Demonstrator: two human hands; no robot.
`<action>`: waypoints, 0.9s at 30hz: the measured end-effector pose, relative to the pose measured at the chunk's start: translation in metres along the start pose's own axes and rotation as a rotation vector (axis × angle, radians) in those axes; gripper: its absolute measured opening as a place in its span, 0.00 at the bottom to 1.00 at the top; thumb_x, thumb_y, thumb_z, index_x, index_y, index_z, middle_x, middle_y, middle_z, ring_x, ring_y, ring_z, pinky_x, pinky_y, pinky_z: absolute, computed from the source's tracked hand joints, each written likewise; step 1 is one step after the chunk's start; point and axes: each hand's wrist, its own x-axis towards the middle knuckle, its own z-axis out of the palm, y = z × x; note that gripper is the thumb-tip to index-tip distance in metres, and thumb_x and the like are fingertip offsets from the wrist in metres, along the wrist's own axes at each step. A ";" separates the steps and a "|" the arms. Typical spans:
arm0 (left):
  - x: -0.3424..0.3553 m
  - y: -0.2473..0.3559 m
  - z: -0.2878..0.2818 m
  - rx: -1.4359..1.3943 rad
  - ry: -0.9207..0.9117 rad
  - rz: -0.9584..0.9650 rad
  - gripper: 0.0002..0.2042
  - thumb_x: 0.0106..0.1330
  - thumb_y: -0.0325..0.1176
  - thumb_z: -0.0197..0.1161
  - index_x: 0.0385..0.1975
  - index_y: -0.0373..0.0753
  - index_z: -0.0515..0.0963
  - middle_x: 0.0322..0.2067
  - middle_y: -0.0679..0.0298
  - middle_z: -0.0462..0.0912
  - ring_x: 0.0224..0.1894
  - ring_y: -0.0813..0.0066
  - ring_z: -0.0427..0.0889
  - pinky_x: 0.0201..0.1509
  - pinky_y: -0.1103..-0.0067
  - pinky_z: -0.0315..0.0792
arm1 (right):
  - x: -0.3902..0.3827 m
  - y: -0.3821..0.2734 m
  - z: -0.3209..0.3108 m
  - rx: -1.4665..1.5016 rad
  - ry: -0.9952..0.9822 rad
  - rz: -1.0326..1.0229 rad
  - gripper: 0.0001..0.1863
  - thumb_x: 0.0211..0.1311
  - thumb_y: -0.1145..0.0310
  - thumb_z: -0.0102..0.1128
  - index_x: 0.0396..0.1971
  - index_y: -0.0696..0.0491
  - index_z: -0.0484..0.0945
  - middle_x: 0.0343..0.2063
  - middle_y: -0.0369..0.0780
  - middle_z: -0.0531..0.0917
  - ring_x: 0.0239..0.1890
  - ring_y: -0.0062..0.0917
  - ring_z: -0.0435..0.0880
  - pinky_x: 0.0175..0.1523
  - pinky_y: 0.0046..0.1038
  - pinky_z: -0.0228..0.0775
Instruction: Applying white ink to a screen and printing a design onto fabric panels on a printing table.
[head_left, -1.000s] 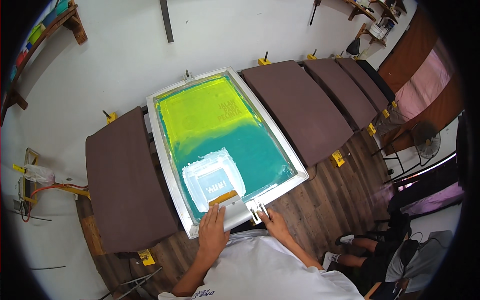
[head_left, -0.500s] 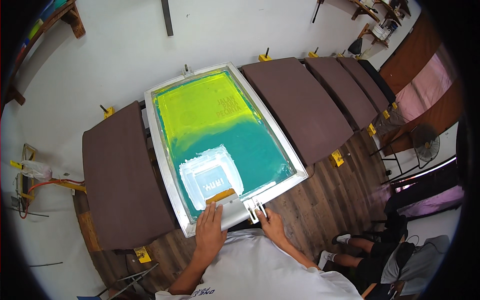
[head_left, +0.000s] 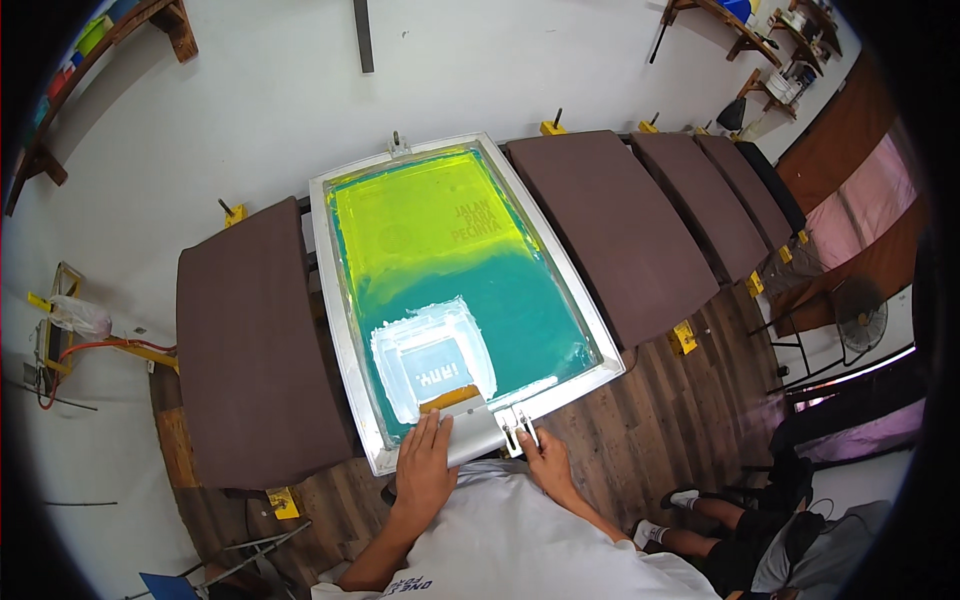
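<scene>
A silk screen in a pale metal frame (head_left: 585,285) lies before me. Its mesh (head_left: 440,290) is yellow-green at the far end and teal nearer, and white ink (head_left: 385,345) rings a pale window with lettering at the near left. At the near edge lies a squeegee with a silver holder (head_left: 476,432) and an orange blade (head_left: 449,398). My left hand (head_left: 427,465) is on the holder's left end, its fingers straight along the top and the thumb low beside it. My right hand (head_left: 547,462) pinches a slotted metal bracket (head_left: 513,425) at the frame's near edge; some fingertips are hidden.
Brown padded boards (head_left: 250,340) flank the screen, with several more to the right (head_left: 625,230). Yellow brackets (head_left: 684,337) show at their ends. A standing fan (head_left: 860,315) is at the right. Below it, another person's legs (head_left: 705,530) stretch over the wooden floor.
My view has shifted, so the whole scene sits slightly further right in the picture. Both hands keep their places on the squeegee and the bracket.
</scene>
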 end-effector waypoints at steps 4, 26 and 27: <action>0.001 -0.001 0.000 0.020 -0.001 0.009 0.39 0.47 0.25 0.74 0.64 0.34 0.67 0.66 0.45 0.65 0.69 0.51 0.65 0.72 0.62 0.59 | 0.000 -0.003 0.000 0.027 0.005 0.025 0.26 0.70 0.52 0.57 0.23 0.61 0.74 0.13 0.48 0.75 0.16 0.32 0.76 0.24 0.35 0.64; 0.000 0.001 -0.002 0.016 -0.025 -0.026 0.39 0.47 0.25 0.74 0.64 0.35 0.67 0.67 0.47 0.65 0.70 0.53 0.64 0.73 0.63 0.57 | 0.002 -0.004 -0.004 0.008 -0.069 0.066 0.26 0.71 0.51 0.56 0.24 0.60 0.73 0.14 0.38 0.70 0.20 0.18 0.66 0.25 0.32 0.59; 0.000 0.000 0.000 -0.001 -0.014 -0.028 0.39 0.47 0.25 0.74 0.64 0.35 0.67 0.67 0.47 0.65 0.70 0.54 0.64 0.73 0.63 0.57 | 0.002 -0.008 -0.004 0.029 -0.074 0.091 0.26 0.71 0.51 0.56 0.24 0.60 0.72 0.14 0.39 0.70 0.20 0.18 0.65 0.25 0.32 0.58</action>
